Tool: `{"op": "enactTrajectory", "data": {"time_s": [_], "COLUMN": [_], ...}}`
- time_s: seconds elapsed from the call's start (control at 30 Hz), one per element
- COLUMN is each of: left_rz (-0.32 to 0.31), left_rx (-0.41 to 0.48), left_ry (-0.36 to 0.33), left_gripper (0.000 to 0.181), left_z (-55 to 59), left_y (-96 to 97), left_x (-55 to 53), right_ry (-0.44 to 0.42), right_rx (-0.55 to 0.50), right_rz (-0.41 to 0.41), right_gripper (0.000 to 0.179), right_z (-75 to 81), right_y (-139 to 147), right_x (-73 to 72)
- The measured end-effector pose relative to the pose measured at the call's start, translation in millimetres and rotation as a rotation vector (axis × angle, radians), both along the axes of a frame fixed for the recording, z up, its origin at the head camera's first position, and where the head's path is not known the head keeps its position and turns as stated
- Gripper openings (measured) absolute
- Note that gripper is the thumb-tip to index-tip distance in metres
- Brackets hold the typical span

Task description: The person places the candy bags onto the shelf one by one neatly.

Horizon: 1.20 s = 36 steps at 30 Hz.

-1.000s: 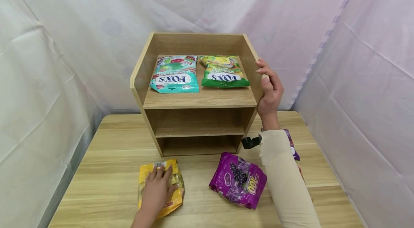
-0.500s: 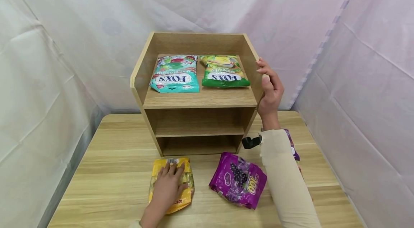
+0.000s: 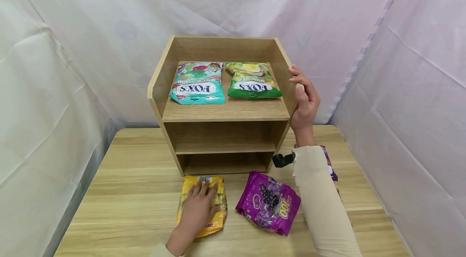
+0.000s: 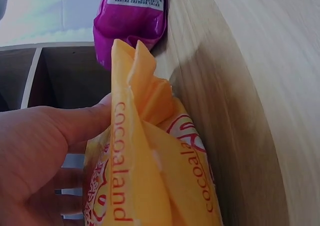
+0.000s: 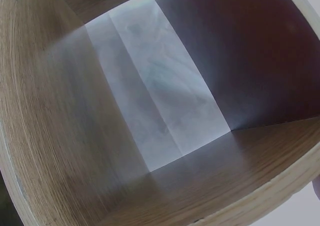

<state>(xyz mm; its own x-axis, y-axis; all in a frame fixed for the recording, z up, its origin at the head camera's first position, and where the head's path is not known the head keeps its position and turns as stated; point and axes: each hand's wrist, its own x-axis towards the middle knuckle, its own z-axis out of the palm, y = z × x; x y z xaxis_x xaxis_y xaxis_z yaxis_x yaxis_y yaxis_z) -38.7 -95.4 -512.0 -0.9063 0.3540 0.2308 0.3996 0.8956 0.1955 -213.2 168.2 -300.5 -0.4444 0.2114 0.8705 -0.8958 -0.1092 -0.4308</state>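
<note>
My left hand (image 3: 198,208) lies with fingers spread on a yellow candy bag (image 3: 221,220), flat on the table in front of the wooden shelf (image 3: 225,114). In the left wrist view the thumb lies against the upright end of that yellow bag (image 4: 145,136), and the fingers are fairly straight beside it. My right hand (image 3: 306,105) grips the shelf's right side panel near its upper edge, fingertips curled onto the rim. A purple candy bag (image 3: 269,204) lies to the right of the yellow one. The right wrist view looks into a shelf compartment (image 5: 150,85).
On the top board lie a teal candy bag (image 3: 198,87) and a green-and-yellow candy bag (image 3: 253,83). Another purple packet (image 3: 329,164) shows partly behind the right sleeve (image 3: 322,200). White cloth (image 3: 225,2) hangs around the table (image 3: 120,192).
My left hand has slid the yellow bag to the right and slightly toward the shelf, bringing it closer to the purple bag. My right hand has stayed on the side panel.
</note>
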Motion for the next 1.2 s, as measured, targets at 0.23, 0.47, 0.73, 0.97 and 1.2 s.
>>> {"op": "enactTrajectory", "data": {"time_s": [0.23, 0.47, 0.73, 0.97, 1.2], "left_rz": [-0.011, 0.049, 0.19, 0.352, 0.427], "left_rx": [0.083, 0.113, 0.323, 0.468, 0.572], "left_ry": [-0.05, 0.067, 0.007, -0.178, -0.302], "left_gripper": [0.062, 0.05, 0.066, 0.078, 0.087], "left_z": [-4.8, -6.4, -12.2, -15.2, -24.0], "left_y": [-7.2, -37.3, -43.9, -38.0, -35.1], "left_x": [2.9, 8.9, 23.4, 34.8, 40.7], "right_ry": [-0.023, -0.004, -0.003, -0.001, 0.003], "right_rx": [-0.006, -0.01, -0.002, -0.009, -0.009], "right_rz": [0.003, -0.002, -0.003, -0.001, -0.006], "right_gripper": [0.037, 0.041, 0.041, 0.042, 0.04], "right_z": [-3.3, -5.2, -3.0, -3.5, -2.4], "right_y": [-1, 0, 1, 1, 1], "right_x": [-1.6, -3.1, -3.2, -3.6, -3.2]}}
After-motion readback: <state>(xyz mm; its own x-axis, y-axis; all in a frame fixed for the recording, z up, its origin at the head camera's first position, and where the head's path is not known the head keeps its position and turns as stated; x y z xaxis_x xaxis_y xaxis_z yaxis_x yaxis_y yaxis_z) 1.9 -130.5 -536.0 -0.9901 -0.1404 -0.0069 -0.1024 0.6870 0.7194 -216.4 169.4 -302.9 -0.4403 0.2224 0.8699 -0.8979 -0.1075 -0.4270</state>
